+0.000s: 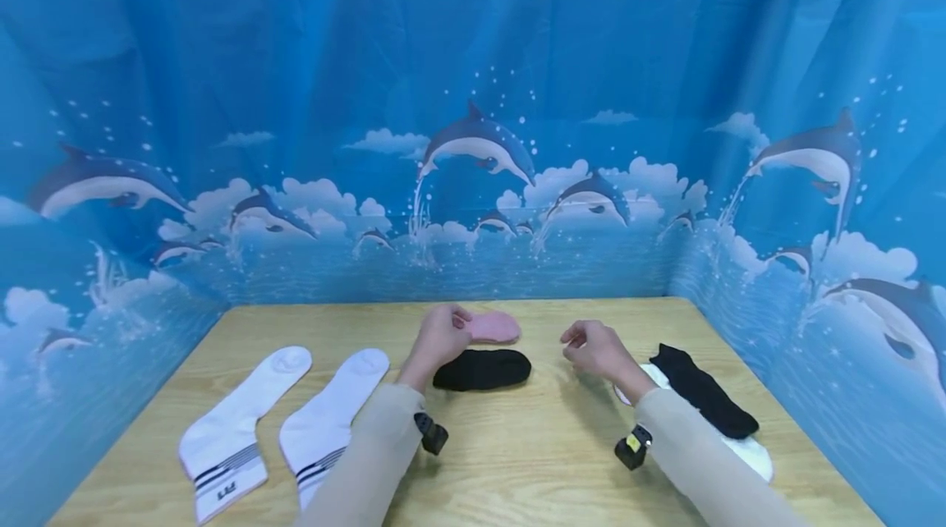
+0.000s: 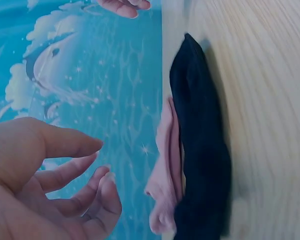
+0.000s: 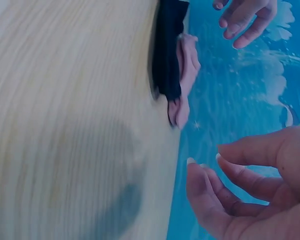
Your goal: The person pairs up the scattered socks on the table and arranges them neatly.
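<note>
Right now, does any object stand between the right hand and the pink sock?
Nothing visible does: in the head view, only bare table shows between the right hand and the pink sock. The black sock next to the pink one lies on its near side, not across that path.

Wood-grain counter (image 1: 517, 449), blue backdrop (image 1: 355, 43) along rear and both sides, vertical folds (image 1: 550, 26) in upper section, printed dolphins (image 1: 476, 139), white clouds (image 1: 388, 142), rippled water (image 1: 332, 277).
</note>
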Demonstrator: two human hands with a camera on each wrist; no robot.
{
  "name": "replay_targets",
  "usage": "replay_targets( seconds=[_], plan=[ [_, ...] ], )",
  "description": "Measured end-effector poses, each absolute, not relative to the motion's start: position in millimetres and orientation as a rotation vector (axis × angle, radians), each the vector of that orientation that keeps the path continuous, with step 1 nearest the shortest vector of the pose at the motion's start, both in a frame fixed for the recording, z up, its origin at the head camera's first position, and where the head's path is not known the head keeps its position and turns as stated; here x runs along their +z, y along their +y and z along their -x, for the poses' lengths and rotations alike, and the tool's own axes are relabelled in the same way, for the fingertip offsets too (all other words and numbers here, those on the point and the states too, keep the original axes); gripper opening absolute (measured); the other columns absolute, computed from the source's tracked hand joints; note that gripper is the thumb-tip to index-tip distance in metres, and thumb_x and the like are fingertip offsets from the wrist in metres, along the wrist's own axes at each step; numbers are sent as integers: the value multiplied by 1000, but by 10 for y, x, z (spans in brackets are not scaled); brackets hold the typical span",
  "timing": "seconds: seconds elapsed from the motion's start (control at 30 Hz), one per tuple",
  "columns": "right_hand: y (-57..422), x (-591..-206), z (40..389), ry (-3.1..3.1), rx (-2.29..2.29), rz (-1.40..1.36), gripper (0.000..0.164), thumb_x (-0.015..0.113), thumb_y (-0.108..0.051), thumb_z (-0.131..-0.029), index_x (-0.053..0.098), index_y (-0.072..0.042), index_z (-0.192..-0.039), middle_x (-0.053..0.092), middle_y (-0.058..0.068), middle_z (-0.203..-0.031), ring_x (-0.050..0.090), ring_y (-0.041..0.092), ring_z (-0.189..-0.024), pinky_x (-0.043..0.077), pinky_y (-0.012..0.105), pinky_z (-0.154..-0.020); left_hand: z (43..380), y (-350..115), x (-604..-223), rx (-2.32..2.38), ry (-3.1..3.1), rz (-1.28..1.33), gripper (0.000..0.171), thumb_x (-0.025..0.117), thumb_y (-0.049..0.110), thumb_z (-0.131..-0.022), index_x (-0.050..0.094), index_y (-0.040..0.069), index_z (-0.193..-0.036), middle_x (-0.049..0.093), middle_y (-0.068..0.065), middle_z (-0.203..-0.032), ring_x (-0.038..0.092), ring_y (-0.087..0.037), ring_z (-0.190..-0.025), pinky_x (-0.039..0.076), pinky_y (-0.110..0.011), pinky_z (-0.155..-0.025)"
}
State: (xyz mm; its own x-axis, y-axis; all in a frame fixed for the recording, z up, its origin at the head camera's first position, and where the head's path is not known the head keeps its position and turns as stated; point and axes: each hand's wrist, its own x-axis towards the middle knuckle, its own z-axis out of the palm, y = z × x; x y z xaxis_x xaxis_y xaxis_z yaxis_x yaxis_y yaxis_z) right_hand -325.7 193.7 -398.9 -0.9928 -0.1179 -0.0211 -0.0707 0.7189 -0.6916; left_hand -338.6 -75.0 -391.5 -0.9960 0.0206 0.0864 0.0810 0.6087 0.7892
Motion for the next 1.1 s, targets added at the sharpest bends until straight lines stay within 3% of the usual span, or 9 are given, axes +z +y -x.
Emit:
replay_targets(
  seconds=[0.13, 0.27, 0.3, 0.37, 0.43, 0.5, 0.57, 0.8, 1.1],
  plan=[
    [2159, -3930, 3177, 2852, -1164, 155, 24, 63, -5, -94, 66, 6, -115, 69, 17, -99, 71, 23, -80, 63, 39, -74, 3378, -600, -3873, -1353, -2778, 136, 31, 65, -3, -83, 72, 3, -113, 70, -10, -105, 64, -23, -96, 56, -37, -80],
    [2384, -3876, 3077, 2845, -1180, 134, 26, 62, -5, -95, 64, 8, -117, 69, 19, -101, 73, 26, -81, 63, 40, -75, 3365, -467, -3845, -1283, -2841, 149, 27, 69, 4, -88, 73, 9, -115, 71, -5, -106, 64, -24, -99, 42, -55, -108],
    [2440, -3866, 3051, 2851, -1185, 122, 26, 62, -5, -94, 64, 8, -117, 69, 19, -100, 73, 25, -80, 64, 40, -75, 3364, -433, -3839, -1284, -2858, 148, 26, 70, 7, -90, 73, 10, -115, 70, -4, -106, 64, -24, -100, 41, -57, -109],
    [2546, -3850, 2997, 2856, -1195, 110, 27, 62, -4, -94, 63, 10, -117, 68, 20, -100, 73, 25, -80, 64, 40, -76, 3368, -376, -3835, -1302, -2878, 171, 23, 71, 13, -94, 72, 12, -117, 70, -3, -108, 63, -24, -101, 40, -57, -108],
    [2643, -3846, 2954, 2868, -1197, 103, 28, 62, -3, -94, 63, 12, -117, 68, 21, -99, 72, 24, -81, 64, 40, -75, 3379, -322, -3841, -1336, -2881, 219, 21, 73, 17, -95, 71, 11, -116, 69, -6, -110, 64, -24, -100, 49, -50, -100],
    [2727, -3849, 2917, 2873, -1195, 84, 28, 63, -3, -94, 62, 13, -118, 68, 21, -100, 71, 23, -84, 64, 39, -75, 3396, -262, -3860, -1393, -2858, 307, 22, 71, 14, -95, 70, 7, -116, 69, -10, -111, 64, -25, -99, 55, -42, -86],
    [2804, -3857, 2885, 2877, -1176, 66, 30, 63, -4, -94, 62, 13, -119, 69, 21, -100, 71, 22, -84, 64, 39, -75, 3408, -182, -3871, -1392, -2846, 398, 23, 69, 8, -93, 69, 4, -116, 69, -13, -110, 65, -24, -98, 55, -38, -82],
    [3017, -3863, 2812, 2878, -1104, 6, 33, 62, -8, -98, 61, 12, -124, 70, 22, -103, 72, 21, -80, 62, 39, -73, 3443, 254, -3862, -1384, -2891, 561, 23, 70, 5, -93, 69, 8, -116, 70, -14, -116, 65, -23, -103, 57, -37, -84],
    [3274, -3859, 2714, 2882, -1188, 50, 30, 62, -2, -96, 59, 18, -118, 69, 25, -100, 73, 21, -80, 64, 33, -71, 3503, 797, -3924, -1336, -2930, 584, 26, 75, 4, -87, 72, 10, -112, 69, -5, -105, 60, -12, -89, 51, -25, -75]
  ],
)
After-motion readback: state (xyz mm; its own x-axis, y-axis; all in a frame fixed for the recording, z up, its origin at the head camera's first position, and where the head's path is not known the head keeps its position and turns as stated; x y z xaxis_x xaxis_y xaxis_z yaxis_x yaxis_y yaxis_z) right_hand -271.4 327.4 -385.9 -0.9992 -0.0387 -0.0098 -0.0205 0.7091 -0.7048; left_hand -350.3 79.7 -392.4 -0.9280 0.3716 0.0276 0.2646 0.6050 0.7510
